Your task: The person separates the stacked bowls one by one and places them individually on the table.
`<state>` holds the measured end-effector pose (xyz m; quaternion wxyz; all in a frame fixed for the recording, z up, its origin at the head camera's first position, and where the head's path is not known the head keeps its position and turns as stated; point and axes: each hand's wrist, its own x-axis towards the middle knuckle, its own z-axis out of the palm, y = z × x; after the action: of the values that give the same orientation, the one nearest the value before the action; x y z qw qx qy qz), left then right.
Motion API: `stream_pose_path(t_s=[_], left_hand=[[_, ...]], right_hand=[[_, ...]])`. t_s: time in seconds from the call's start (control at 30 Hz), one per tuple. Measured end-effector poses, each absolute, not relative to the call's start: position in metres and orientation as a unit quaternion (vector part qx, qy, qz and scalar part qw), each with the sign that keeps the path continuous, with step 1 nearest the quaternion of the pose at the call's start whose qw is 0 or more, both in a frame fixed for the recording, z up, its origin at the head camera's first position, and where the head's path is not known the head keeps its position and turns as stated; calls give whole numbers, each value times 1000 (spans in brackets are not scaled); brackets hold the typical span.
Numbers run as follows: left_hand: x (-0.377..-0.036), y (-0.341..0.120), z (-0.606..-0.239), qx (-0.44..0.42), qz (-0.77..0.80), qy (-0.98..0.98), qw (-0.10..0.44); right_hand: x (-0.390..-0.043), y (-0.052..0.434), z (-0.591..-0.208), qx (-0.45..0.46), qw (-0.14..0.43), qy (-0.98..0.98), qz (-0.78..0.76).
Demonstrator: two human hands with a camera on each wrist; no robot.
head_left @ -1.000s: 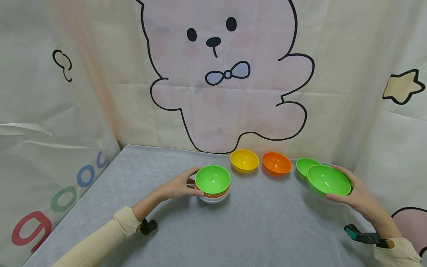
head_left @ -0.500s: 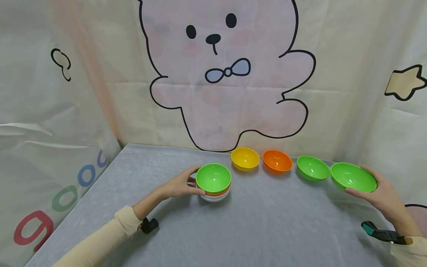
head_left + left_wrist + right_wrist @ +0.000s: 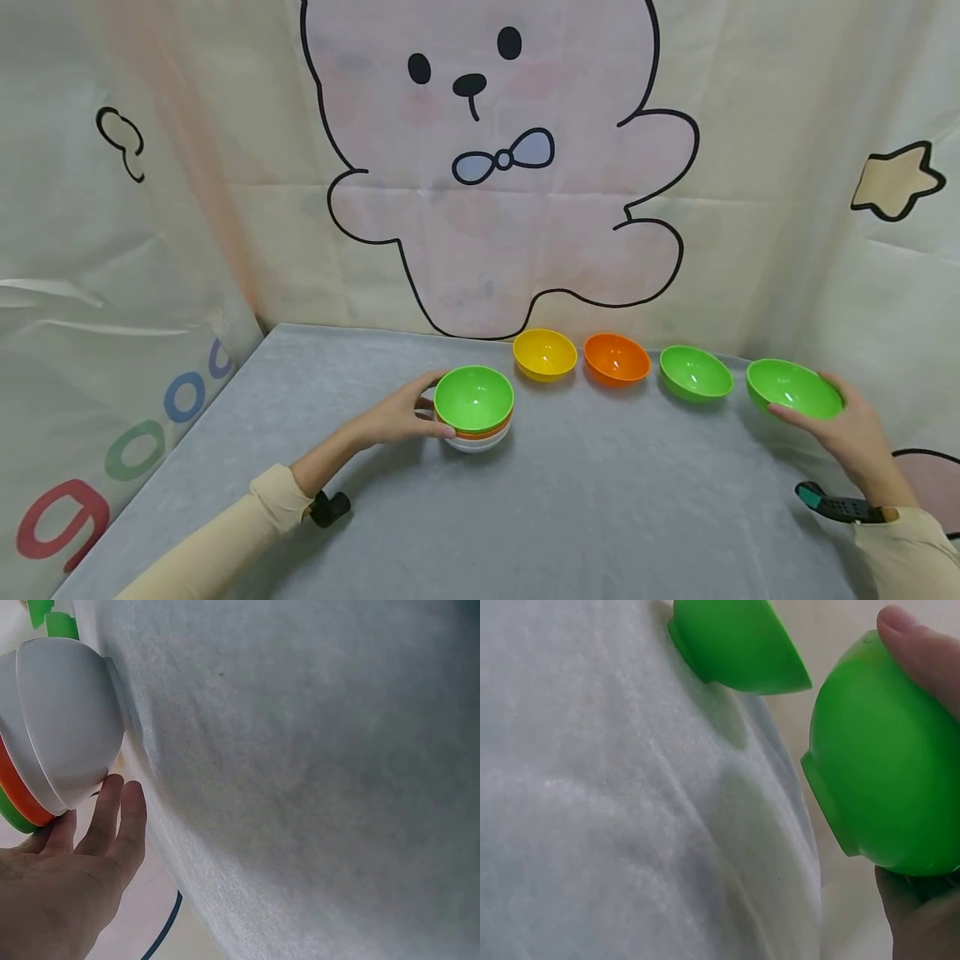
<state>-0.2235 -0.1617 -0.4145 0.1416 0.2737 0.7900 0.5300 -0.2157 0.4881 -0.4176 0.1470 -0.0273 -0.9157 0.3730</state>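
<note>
My left hand grips a stack of nested bowls from its left side, thumb in front. On top is a green bowl; orange shows under it, then a white bowl at the bottom, its foot at the table. At the far right, my right hand holds another green bowl by its side, thumb at the rim. That bowl is lifted off the cloth, tilted in the right wrist view, with a gap between its foot and the table.
Along the back edge of the grey cloth-covered table stand a yellow bowl, an orange bowl and a green bowl in a row. A printed curtain hangs right behind them.
My right hand has carried its green bowl to the right, from overlapping the standing green bowl to beside it. The left hand keeps its hold on the stack.
</note>
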Motion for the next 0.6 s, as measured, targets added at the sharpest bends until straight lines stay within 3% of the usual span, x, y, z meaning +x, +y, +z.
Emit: stream_pose_path(t_s=[0.6], left_hand=[[-224,-163,-413,263,523,797,146]], right_hand=[[-240,487,-437,-71,130,-900,409]])
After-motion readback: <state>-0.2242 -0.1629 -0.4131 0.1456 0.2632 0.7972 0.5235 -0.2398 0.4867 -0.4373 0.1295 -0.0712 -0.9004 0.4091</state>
